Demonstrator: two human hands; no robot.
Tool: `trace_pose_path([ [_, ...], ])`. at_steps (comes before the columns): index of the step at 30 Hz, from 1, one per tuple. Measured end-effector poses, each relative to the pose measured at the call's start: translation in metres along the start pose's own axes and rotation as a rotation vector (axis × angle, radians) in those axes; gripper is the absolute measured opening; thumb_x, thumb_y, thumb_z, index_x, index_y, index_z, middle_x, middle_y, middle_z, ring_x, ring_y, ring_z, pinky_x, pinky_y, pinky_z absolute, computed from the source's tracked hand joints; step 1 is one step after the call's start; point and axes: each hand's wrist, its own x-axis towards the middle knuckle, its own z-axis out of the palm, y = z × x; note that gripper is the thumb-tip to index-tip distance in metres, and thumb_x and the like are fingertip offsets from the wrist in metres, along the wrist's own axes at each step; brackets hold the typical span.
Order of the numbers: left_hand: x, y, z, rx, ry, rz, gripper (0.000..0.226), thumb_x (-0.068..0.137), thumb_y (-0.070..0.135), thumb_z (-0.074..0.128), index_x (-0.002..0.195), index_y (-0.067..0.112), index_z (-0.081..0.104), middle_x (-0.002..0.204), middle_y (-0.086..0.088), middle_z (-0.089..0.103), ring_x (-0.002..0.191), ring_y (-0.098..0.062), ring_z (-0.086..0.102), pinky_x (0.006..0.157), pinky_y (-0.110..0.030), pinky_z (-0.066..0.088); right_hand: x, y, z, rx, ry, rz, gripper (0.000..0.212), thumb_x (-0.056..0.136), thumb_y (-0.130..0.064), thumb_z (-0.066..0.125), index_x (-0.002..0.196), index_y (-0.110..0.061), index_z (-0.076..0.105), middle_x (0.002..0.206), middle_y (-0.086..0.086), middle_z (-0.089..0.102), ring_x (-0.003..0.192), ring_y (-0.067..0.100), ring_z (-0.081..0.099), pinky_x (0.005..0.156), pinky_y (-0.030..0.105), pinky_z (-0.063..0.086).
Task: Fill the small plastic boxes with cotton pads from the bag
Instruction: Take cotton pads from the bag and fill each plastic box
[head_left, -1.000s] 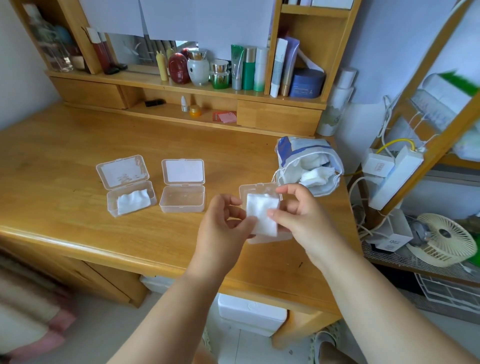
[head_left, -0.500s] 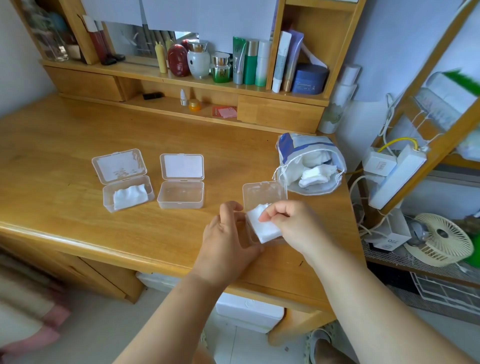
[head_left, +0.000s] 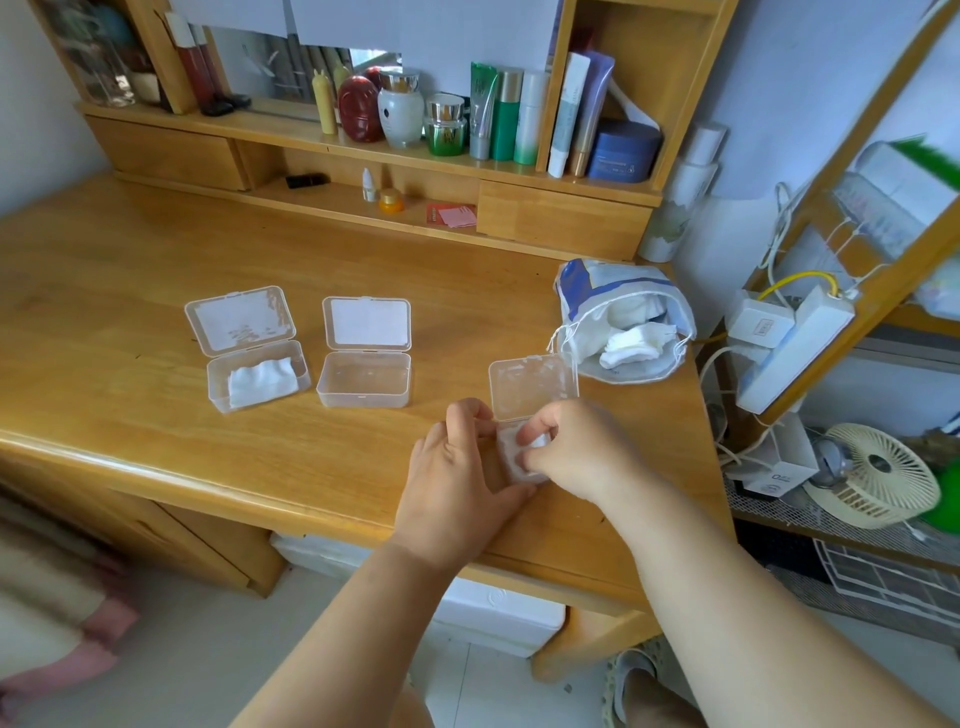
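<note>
Three small clear plastic boxes stand open on the wooden desk (head_left: 130, 270). The left box (head_left: 257, 375) holds white cotton pads. The middle box (head_left: 364, 379) looks empty. The right box (head_left: 532, 387) sits under my hands, its lid up. My right hand (head_left: 576, 447) pinches white cotton pads (head_left: 540, 441) and pushes them down into that box. My left hand (head_left: 462, 483) grips the box's left side. The white and blue drawstring bag (head_left: 623, 317) lies open behind, with more pads showing in its mouth.
A shelf unit (head_left: 561, 218) at the back carries bottles, jars and tubes. To the right stand a wooden rack with power strips and cables (head_left: 789, 338) and a small cream fan (head_left: 878, 473). The desk's front edge runs just below my hands.
Both hands came down from above the desk to the right box. The pads went from held up in the air to pressed into the box, and my left hand took hold of the box.
</note>
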Motion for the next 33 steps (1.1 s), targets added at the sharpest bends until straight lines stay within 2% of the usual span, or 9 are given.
trace_pose_path([
  [7, 0.001, 0.001, -0.002, 0.027, -0.043, 0.061, 0.061, 0.066, 0.042, 0.078, 0.113, 0.023, 0.044, 0.100, 0.015, 0.056, 0.097, -0.017, 0.049, 0.085, -0.032, 0.037, 0.004, -0.003, -0.001, -0.018, -0.052, -0.003, 0.017, 0.075, -0.015, 0.072, 0.080, -0.029, 0.063, 0.084, -0.007, 0.059, 0.074, 0.010, 0.054, 0.052, 0.019, 0.037],
  [10, -0.001, -0.001, -0.003, 0.105, -0.078, 0.123, 0.043, 0.067, 0.036, 0.079, 0.102, 0.023, 0.058, 0.116, 0.003, 0.057, 0.106, -0.026, 0.048, 0.091, -0.037, 0.038, 0.002, -0.002, 0.000, 0.016, -0.045, -0.027, 0.016, 0.075, -0.017, 0.072, 0.077, -0.029, 0.061, 0.080, -0.010, 0.060, 0.068, 0.006, 0.054, 0.049, 0.016, 0.035],
  [13, -0.003, -0.001, -0.004, 0.244, 0.052, 0.258, 0.030, 0.072, 0.041, 0.074, 0.092, 0.020, 0.066, 0.128, -0.011, 0.051, 0.112, -0.030, 0.045, 0.091, -0.040, 0.037, 0.000, -0.001, -0.001, 0.030, -0.055, -0.044, 0.016, 0.073, -0.019, 0.074, 0.080, -0.026, 0.062, 0.080, -0.007, 0.060, 0.072, 0.011, 0.056, 0.052, 0.018, 0.036],
  [19, 0.010, -0.003, -0.015, 0.378, -0.026, 0.657, 0.020, 0.083, 0.030, 0.063, 0.076, 0.012, 0.066, 0.086, -0.001, 0.068, 0.094, -0.027, 0.064, 0.094, -0.037, 0.040, -0.001, -0.002, -0.006, 0.056, -0.119, -0.082, 0.020, 0.072, -0.006, 0.068, 0.081, -0.024, 0.064, 0.062, -0.014, 0.056, 0.057, -0.001, 0.051, 0.047, 0.010, 0.034],
  [21, 0.012, 0.001, -0.016, 0.384, -0.062, 0.679, 0.018, 0.082, 0.027, 0.063, 0.075, 0.011, 0.067, 0.081, -0.003, 0.067, 0.089, -0.025, 0.066, 0.098, -0.038, 0.042, -0.005, 0.001, -0.006, -0.029, -0.063, -0.125, 0.019, 0.076, -0.011, 0.067, 0.088, -0.025, 0.065, 0.069, -0.016, 0.051, 0.064, 0.005, 0.051, 0.051, 0.011, 0.035],
  [24, 0.015, 0.004, -0.017, 0.421, -0.112, 0.706, 0.014, 0.076, 0.023, 0.074, 0.075, 0.010, 0.068, 0.079, -0.005, 0.066, 0.090, -0.024, 0.068, 0.101, -0.043, 0.044, -0.019, 0.011, -0.002, -0.201, 0.203, -0.260, 0.009, 0.083, -0.017, 0.062, 0.090, -0.018, 0.066, 0.092, -0.010, 0.054, 0.083, 0.016, 0.055, 0.068, 0.025, 0.042],
  [27, 0.019, 0.005, -0.021, 0.454, -0.144, 0.753, 0.013, 0.079, 0.024, 0.068, 0.076, 0.011, 0.068, 0.077, -0.005, 0.063, 0.084, -0.025, 0.066, 0.098, -0.042, 0.047, -0.036, 0.024, 0.005, -0.313, 0.333, -0.400, 0.014, 0.086, -0.014, 0.058, 0.074, -0.012, 0.066, 0.076, 0.000, 0.062, 0.071, 0.024, 0.056, 0.064, 0.030, 0.040],
  [31, 0.024, 0.006, -0.022, 0.475, -0.166, 0.873, 0.016, 0.088, 0.022, 0.058, 0.077, 0.014, 0.066, 0.080, -0.003, 0.063, 0.079, -0.025, 0.063, 0.087, -0.033, 0.050, -0.043, 0.035, 0.012, -0.349, 0.373, -0.466, 0.020, 0.087, -0.017, 0.056, 0.071, -0.015, 0.068, 0.070, -0.002, 0.062, 0.068, 0.020, 0.057, 0.090, 0.036, 0.044],
  [33, 0.028, 0.003, -0.023, 0.494, -0.182, 0.948, 0.012, 0.087, 0.023, 0.060, 0.083, 0.014, 0.067, 0.087, -0.003, 0.065, 0.086, -0.025, 0.064, 0.090, -0.035, 0.049, -0.043, 0.037, 0.013, -0.343, 0.374, -0.492, 0.018, 0.086, -0.020, 0.059, 0.072, -0.015, 0.069, 0.072, -0.002, 0.060, 0.071, 0.020, 0.057, 0.086, 0.035, 0.045],
])
